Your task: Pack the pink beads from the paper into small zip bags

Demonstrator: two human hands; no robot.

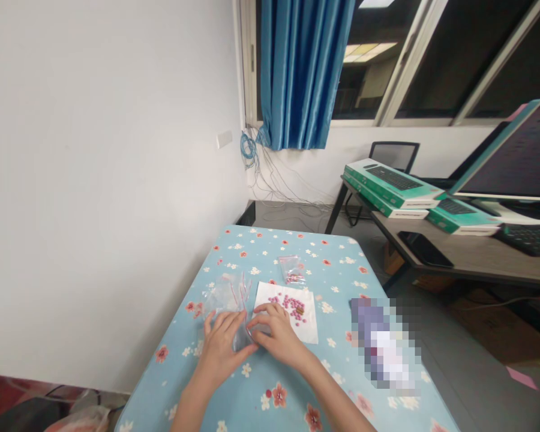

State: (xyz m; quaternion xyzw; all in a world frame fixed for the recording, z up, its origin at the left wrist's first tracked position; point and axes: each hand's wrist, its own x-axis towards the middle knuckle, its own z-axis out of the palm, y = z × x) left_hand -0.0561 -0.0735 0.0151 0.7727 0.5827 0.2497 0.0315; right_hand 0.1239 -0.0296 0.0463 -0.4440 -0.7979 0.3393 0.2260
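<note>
A small clear zip-lock bag (242,342) with a reddish strip at its mouth is between my two hands, low over the table. My left hand (222,345) has its thumb and fingers closed on the bag's left side. Thumb and fingertips of my right hand (276,335) pinch the right edge. Just beyond lies a white paper sheet (308,333) with many small pink pieces (292,303) and a few brown ones scattered on it. Behind the sheet, another zip-lock bag (291,270) contains similar pink and brown pieces. More clear bags (220,294) lie past my left hand.
A blue flowered cloth covers the table (342,264). On its right side is a blurred-out purple and white item (382,348). A white wall (117,180) runs along the left. The desk (468,261) at right bears keyboard boxes (391,183), a phone (425,249) and a monitor (517,156).
</note>
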